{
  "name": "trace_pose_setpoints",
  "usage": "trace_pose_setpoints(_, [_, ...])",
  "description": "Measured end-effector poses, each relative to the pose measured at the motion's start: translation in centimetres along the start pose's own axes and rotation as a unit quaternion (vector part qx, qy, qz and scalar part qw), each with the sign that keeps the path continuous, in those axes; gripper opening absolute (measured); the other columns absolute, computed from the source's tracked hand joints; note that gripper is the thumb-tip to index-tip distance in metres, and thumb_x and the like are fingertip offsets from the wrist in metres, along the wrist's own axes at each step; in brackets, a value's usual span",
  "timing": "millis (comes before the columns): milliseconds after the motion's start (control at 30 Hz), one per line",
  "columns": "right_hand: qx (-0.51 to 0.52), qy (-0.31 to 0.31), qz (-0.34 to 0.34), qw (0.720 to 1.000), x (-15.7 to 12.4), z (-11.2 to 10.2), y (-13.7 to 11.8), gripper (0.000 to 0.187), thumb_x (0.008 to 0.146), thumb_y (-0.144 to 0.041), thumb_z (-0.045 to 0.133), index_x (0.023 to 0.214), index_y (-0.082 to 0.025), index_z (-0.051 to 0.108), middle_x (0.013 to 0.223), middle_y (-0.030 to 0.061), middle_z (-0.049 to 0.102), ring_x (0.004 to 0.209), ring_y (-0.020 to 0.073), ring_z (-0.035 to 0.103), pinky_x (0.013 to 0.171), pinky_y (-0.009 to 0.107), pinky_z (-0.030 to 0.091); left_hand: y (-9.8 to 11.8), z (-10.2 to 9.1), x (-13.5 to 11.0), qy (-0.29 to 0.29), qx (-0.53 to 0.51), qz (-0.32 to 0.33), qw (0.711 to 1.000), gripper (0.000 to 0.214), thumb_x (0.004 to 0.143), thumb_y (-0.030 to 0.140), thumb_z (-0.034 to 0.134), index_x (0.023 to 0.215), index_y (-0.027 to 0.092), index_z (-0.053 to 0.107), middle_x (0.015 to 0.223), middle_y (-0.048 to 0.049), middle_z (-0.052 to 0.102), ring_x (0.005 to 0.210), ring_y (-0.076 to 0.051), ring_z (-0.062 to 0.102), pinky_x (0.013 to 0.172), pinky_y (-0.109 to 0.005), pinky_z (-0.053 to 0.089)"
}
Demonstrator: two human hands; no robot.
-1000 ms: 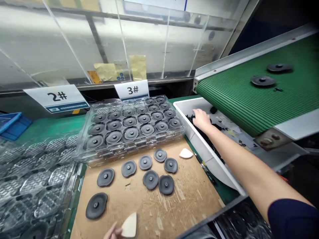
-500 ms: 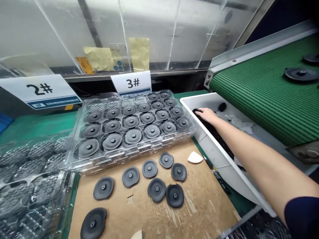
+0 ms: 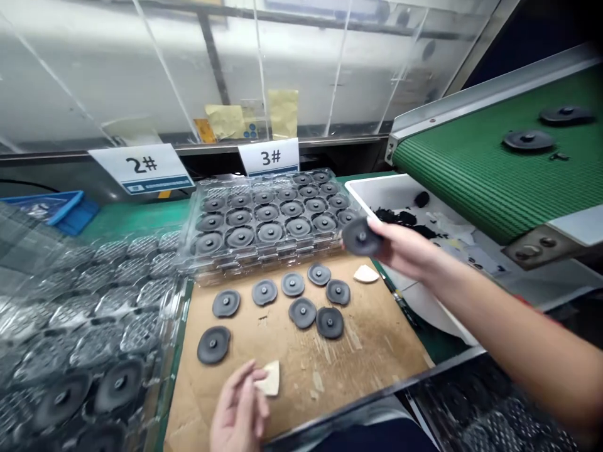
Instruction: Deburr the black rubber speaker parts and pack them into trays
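Note:
My right hand (image 3: 400, 248) is closed on the edge of a black rubber disc (image 3: 362, 236) with a small central stub. It holds the disc in the air between the clear tray and the white bin. My left hand (image 3: 242, 405) is over the front of the brown board (image 3: 282, 402), fingers loosely curled and apart. Its fingertips overlap a cream wedge-shaped pad (image 3: 270, 379); whether they touch it I cannot tell. Several similar discs (image 3: 303, 312) lie on the board, with another cream pad (image 3: 366, 274) at its right edge.
Behind the board, a clear blister tray (image 3: 277, 248) holds rows of discs. More clear trays (image 3: 108, 301) stand at left, with a blue bin (image 3: 75, 210) beyond. A white bin (image 3: 362, 183) containing black scraps stands right, below a green conveyor (image 3: 461, 182) carrying discs.
My right hand has come out of the white bin and now holds a disc above the board's far right corner. My left hand has come into view beside the near cream pad. The view has shifted.

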State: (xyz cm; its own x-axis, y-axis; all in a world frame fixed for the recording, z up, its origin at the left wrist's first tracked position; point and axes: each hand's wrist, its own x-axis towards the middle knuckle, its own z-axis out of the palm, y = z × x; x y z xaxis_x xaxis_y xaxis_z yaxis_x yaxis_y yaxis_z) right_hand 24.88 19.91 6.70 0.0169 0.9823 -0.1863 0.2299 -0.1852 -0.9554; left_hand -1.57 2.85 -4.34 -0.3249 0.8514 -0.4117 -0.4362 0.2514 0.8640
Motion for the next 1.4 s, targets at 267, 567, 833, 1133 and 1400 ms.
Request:
trace_pose_setpoints(267, [0.054, -0.244, -0.038, 0.968, -14.2, 10.4, 5.5, 0.039, 0.093, -0.047, 0.039, 0.107, -0.023, 0.066, 0.121, 0.0056, 0.061, 0.115, 0.0207, 0.054, 0.103, 0.037, 0.039, 1.1, 2.8, -5.3, -0.255, -0.234, -0.197, 0.917, 0.058, 0.063, 0.046, 0.075, 0.116, 0.025, 0.061, 0.11, -0.0084, 0.066, 0.092, -0.022, 0.064, 0.075, -0.033, 0.055])
trace_pose_setpoints(567, [-0.003, -0.279, -0.02, 0.96, -14.5, 13.8, 7.4, 0.045, 0.092, -0.049, 0.037, 0.114, -0.019, 0.062, 0.121, 0.0099, 0.059, 0.113, 0.0229, 0.054, 0.102, 0.039, 0.039, -0.6, -1.2, -4.8, -0.224, -0.273, -0.225, 0.908, 0.048, 0.066, 0.041, 0.074, 0.11, 0.024, 0.064, 0.105, -0.0047, 0.066, 0.087, -0.016, 0.063, 0.074, -0.027, 0.054])
trace_pose_setpoints(833, [-0.165, -0.239, -0.102, 0.951, -16.1, 14.6, 10.5, 0.044, 0.096, -0.041, 0.032, 0.134, -0.021, 0.046, 0.124, 0.0096, 0.058, 0.116, 0.0197, 0.054, 0.098, 0.037, 0.044, -2.1, -3.7, -5.2, -0.245, -0.296, -0.251, 0.888, 0.048, 0.066, 0.037, 0.076, 0.112, 0.025, 0.064, 0.113, -0.0052, 0.064, 0.091, -0.018, 0.064, 0.073, -0.027, 0.054])
trace_pose_setpoints(1133, [-0.301, -0.2, -0.275, 0.891, -13.1, 17.4, 14.0, 0.026, 0.092, -0.034, 0.047, 0.096, -0.025, 0.071, 0.076, 0.0067, 0.06, 0.072, 0.0191, 0.055, 0.064, 0.03, 0.044, 0.3, -10.5, -5.5, -0.16, -0.287, -0.175, 0.928, 0.037, 0.081, 0.051, 0.055, 0.116, 0.042, 0.059, 0.116, 0.0009, 0.068, 0.104, -0.019, 0.064, 0.084, -0.025, 0.052])
trace_pose_setpoints(1400, [-0.31, -0.14, -0.364, 0.867, -12.9, 17.2, 14.6, 0.035, 0.094, -0.034, 0.041, 0.078, -0.019, 0.068, 0.07, 0.0059, 0.062, 0.066, 0.0164, 0.055, 0.06, 0.027, 0.043, 1.3, -8.9, -4.6, -0.164, -0.285, -0.165, 0.93, 0.037, 0.081, 0.052, 0.053, 0.116, 0.041, 0.06, 0.119, 0.0043, 0.067, 0.108, -0.018, 0.062, 0.085, -0.021, 0.052])
